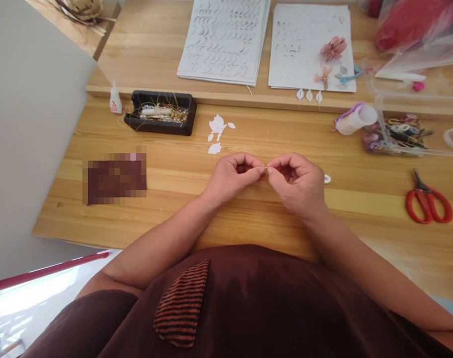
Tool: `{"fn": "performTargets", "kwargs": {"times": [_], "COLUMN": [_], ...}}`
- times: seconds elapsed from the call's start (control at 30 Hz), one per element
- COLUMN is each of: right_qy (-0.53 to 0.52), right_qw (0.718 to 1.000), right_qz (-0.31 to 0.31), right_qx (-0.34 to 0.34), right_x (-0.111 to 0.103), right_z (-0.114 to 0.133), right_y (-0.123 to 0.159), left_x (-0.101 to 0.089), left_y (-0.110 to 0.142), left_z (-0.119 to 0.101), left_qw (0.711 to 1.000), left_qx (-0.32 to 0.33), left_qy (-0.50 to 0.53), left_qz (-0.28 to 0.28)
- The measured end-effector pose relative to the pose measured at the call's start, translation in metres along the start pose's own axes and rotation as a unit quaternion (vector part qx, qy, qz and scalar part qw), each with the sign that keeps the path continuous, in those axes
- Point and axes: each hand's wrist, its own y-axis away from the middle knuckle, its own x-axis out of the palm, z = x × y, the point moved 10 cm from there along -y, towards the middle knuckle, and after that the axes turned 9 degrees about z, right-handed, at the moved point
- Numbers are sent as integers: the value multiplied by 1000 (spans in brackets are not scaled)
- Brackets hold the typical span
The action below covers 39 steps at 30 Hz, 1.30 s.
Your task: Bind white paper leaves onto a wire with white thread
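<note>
My left hand [238, 176] and my right hand [297, 181] meet fingertip to fingertip above the wooden table [182, 179]. Both are closed in a pinch on a tiny, thin gold-coloured wire [265, 169], most of which my fingers hide. Just beyond them, a faint gold strand [267, 135] shows against the wood; whether it joins the pinched piece I cannot tell. White paper petal and leaf cutouts [216, 124] lie to the upper left of my left hand. Beside my right hand is a small white ring [327, 179], partly covered by it.
At left stand a black box [163, 128] of wires and beads, a glue bottle [115, 99] and a blurred dark item [116, 179]. Red-handled scissors [428, 199], a white cup [355, 119] and a clear tray [401, 149] of threads are at right. Paper sheets [226, 40] lie on the raised shelf.
</note>
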Motion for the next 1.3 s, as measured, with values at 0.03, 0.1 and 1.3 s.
{"fn": "performTargets", "kwargs": {"times": [0.03,0.1,1.3], "right_qy": [-10,-26,-153], "right_qw": [1000,1000,987], "right_qz": [2,6,33], "right_qx": [4,9,25], "right_x": [0,1,7], "right_z": [-2,-4,-6], "right_y": [0,-1,3], "left_x": [0,1,3], "left_y": [0,0,1], "left_z": [1,2,16], "left_qw": [1000,1000,986], "left_qx": [-2,-4,-33], "left_qy": [6,16,164], "left_qz": [2,5,-10]}}
